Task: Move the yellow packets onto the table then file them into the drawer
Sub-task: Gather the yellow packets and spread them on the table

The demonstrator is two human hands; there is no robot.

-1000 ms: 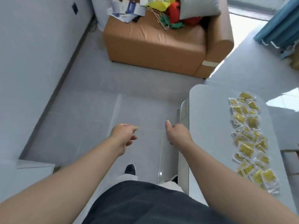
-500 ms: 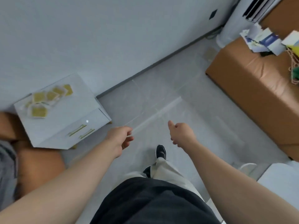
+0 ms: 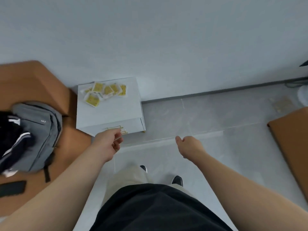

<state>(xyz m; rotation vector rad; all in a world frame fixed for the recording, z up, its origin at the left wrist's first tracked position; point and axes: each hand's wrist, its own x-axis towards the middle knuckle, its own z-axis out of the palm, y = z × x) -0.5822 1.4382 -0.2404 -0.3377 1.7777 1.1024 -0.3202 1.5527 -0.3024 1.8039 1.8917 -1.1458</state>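
Several yellow packets lie in a loose overlapping pile on the far part of a small white drawer cabinet that stands against the wall. Its drawer front with gold handles is closed. My left hand hangs just in front of the handles with loosely curled fingers and holds nothing. Farther right, my right hand floats over the floor, fingers loosely curled, also with nothing in it.
A brown sofa flanks the cabinet on the left, carrying a grey backpack and a dark phone. Another brown sofa's corner shows at right. Grey tiled floor lies between them. My feet are below.
The view has swung left from the table with packets to the white cabinet, which is now closer and in front of me. Both hands stay raised and hold nothing.
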